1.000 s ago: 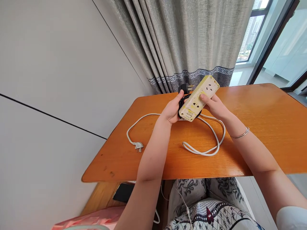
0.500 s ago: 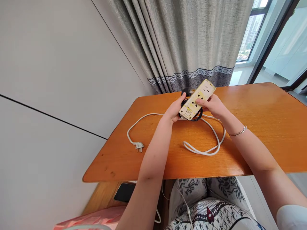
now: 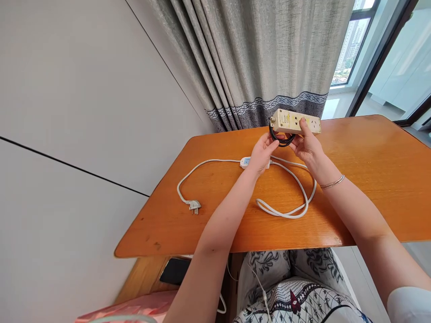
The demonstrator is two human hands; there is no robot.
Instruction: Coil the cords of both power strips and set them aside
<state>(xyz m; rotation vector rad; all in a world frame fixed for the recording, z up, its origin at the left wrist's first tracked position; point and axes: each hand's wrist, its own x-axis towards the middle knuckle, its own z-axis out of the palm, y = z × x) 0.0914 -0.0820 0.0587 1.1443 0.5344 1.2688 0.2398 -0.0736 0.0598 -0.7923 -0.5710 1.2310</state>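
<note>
1. Warm orange wood fills the middle of the room: a table (image 3: 370, 179) pushed against a plain pale wall, with a grey curtain (image 3: 262, 54) hanging behind it and a window (image 3: 350, 45) at the far right.
2. Seated at the near edge, the person holds a yellowed power strip (image 3: 294, 122) up above the far side of the table, in front of the curtain's patterned hem. It lies roughly level, with its socket face turned toward the person.
3. The right hand (image 3: 308, 148) is closed around the strip, thumb pressed on the socket face and the other fingers tucked behind it. A thin bracelet (image 3: 332, 183) sits on that wrist.
4. A black cord (image 3: 281, 138) hangs in a small coil just under the strip's left end.
5. The left hand (image 3: 264, 152) reaches up to that coil with its fingers curled, and thumb and fingertips pinch the loops.
6. Below both hands a white cable (image 3: 296, 197) lies loose on the wood, looping to the right. Its plug (image 3: 194, 206) rests well to the left, near the table's edge.
7. A small white block (image 3: 245, 161) on that cable peeks out just beside the left hand.
8. Under the table's near left corner lies a dark phone (image 3: 173, 270).
</note>
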